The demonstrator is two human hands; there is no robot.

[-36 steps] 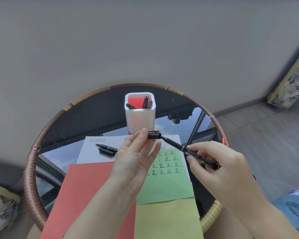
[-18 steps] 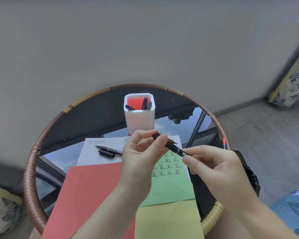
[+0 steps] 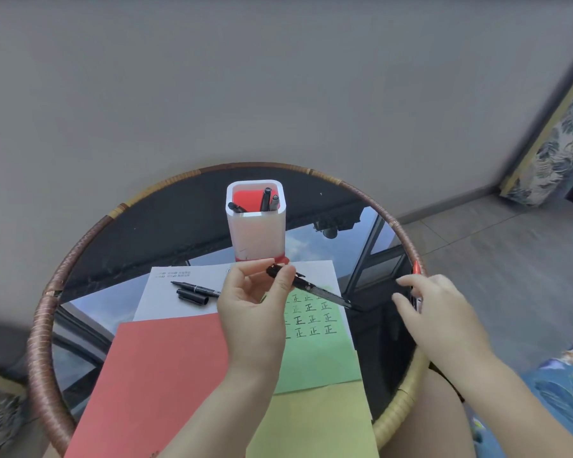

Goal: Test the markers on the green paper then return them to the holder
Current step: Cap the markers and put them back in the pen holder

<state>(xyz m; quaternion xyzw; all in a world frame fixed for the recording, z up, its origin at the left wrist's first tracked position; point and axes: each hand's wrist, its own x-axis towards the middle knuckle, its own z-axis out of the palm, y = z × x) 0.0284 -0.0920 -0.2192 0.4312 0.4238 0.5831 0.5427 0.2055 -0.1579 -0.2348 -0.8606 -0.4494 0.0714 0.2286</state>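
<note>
Black marker [image 3: 312, 287] in raised left hand [image 3: 255, 309]; right hand [image 3: 440, 312] at red marker [image 3: 416, 270].

Holder [image 3: 257, 236] behind papers [image 3: 315, 358], markers [image 3: 266, 200] in holder

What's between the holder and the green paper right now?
Head view: the white sheet, with the left hand pinching a black marker over it.

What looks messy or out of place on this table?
One black marker lies uncapped on the white paper, its cap loose beside it, instead of standing in the holder. A red-tipped marker also lies right at the table's right rim, where it might roll off.
</note>
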